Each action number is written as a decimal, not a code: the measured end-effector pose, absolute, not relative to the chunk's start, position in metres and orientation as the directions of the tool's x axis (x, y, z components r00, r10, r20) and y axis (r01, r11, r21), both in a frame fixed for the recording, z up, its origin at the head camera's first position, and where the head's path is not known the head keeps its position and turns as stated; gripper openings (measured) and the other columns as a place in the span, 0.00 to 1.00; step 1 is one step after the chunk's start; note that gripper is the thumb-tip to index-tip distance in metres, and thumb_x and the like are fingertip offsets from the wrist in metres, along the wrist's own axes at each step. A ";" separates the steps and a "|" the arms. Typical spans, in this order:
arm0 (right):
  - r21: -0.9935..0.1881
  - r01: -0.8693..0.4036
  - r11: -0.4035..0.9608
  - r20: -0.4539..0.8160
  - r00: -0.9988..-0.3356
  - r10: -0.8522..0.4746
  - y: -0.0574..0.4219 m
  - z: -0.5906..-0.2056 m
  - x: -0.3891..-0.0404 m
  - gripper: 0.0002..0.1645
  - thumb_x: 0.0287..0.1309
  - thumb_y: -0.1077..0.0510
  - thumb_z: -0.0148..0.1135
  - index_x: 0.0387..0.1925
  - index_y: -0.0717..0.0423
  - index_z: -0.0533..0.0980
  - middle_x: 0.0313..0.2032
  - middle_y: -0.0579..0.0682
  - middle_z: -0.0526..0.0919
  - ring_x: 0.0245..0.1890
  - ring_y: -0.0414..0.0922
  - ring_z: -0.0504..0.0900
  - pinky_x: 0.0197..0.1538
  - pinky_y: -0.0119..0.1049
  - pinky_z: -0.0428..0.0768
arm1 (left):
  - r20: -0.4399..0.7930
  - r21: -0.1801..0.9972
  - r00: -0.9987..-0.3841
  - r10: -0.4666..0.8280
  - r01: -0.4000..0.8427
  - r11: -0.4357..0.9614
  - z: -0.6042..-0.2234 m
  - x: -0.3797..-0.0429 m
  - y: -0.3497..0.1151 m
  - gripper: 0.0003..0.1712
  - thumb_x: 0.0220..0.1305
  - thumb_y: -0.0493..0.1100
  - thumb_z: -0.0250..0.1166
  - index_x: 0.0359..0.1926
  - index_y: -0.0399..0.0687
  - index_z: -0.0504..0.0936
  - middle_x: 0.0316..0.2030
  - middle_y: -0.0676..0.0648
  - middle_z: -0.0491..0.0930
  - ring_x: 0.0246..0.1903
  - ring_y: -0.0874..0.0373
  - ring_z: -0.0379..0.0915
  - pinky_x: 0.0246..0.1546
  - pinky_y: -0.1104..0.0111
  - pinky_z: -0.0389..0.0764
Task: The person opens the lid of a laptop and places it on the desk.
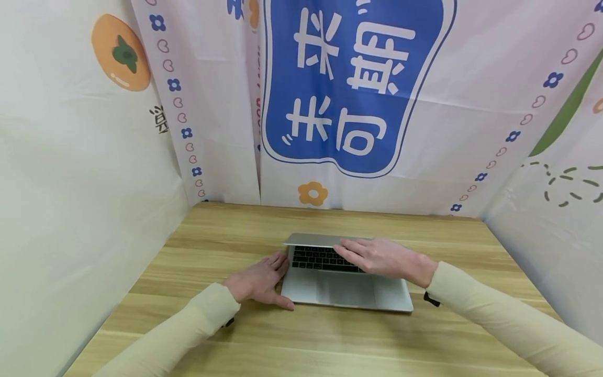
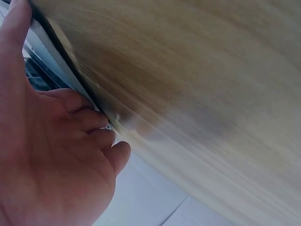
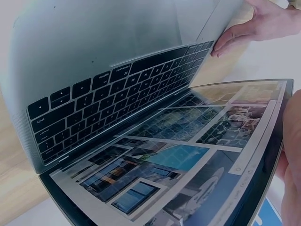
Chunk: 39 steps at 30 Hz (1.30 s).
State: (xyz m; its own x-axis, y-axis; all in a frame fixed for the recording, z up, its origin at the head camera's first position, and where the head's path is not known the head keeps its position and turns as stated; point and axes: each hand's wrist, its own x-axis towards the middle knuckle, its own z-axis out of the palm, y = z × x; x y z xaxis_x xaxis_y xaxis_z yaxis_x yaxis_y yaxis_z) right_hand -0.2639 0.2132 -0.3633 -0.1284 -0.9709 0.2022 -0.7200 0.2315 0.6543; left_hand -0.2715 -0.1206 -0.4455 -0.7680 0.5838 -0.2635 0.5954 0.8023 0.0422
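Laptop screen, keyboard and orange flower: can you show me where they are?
Laptop screen (image 3: 181, 157): right wrist view, on the light-blue picture near its middle.
Keyboard (image 3: 124, 96): right wrist view, on keys near its middle.
Orange flower (image 1: 313, 193): head view, on its pale centre.

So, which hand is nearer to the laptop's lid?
Right. The right hand touches the lid at its raised edge; the left hand is lower, beside the base's left edge.

The left hand (image 1: 260, 280) spreads its thumb; the right hand (image 1: 382, 257) points leftward.
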 end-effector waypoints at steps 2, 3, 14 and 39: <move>0.641 -0.730 0.238 0.205 -0.136 -0.969 0.213 -0.361 -0.265 0.29 0.60 0.72 0.57 0.64 0.62 0.70 0.55 0.59 0.82 0.53 0.49 0.84 0.40 0.36 0.86 | -0.257 0.034 -0.768 0.587 0.600 0.799 -0.445 -0.272 -0.121 0.68 0.50 0.83 0.54 0.76 0.38 0.51 0.77 0.38 0.46 0.78 0.47 0.39 0.76 0.56 0.52; 0.628 -0.739 0.243 0.208 -0.142 -0.968 0.213 -0.360 -0.266 0.32 0.56 0.72 0.61 0.64 0.62 0.70 0.55 0.59 0.82 0.53 0.49 0.84 0.40 0.37 0.86 | -0.253 0.030 -0.767 0.589 0.603 0.797 -0.444 -0.272 -0.120 0.68 0.50 0.83 0.55 0.76 0.38 0.52 0.77 0.38 0.46 0.78 0.47 0.39 0.76 0.56 0.53; 0.606 -0.745 0.279 0.260 -0.146 -0.955 0.215 -0.355 -0.277 0.38 0.52 0.72 0.67 0.66 0.60 0.69 0.53 0.59 0.84 0.49 0.50 0.86 0.39 0.37 0.86 | -0.256 0.033 -0.769 0.586 0.599 0.800 -0.441 -0.272 -0.120 0.68 0.49 0.84 0.56 0.76 0.40 0.52 0.77 0.39 0.48 0.77 0.47 0.41 0.75 0.56 0.55; 0.443 -0.823 0.355 0.329 -0.220 -0.918 0.216 -0.341 -0.289 0.35 0.55 0.75 0.61 0.65 0.56 0.71 0.45 0.53 0.85 0.26 0.41 0.82 0.27 0.31 0.81 | -0.261 0.016 -0.764 0.590 0.608 0.794 -0.439 -0.272 -0.118 0.68 0.48 0.83 0.57 0.75 0.39 0.54 0.76 0.39 0.50 0.77 0.47 0.41 0.75 0.56 0.54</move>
State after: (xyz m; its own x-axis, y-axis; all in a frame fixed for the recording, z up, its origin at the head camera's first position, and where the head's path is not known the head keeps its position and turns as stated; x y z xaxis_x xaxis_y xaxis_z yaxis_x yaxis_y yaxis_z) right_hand -0.2889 0.2157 -0.3413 -0.2195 -0.9184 0.3291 -0.8233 0.3554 0.4426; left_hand -0.2716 -0.1177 -0.4393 -0.7640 0.5903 -0.2607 0.6078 0.7939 0.0163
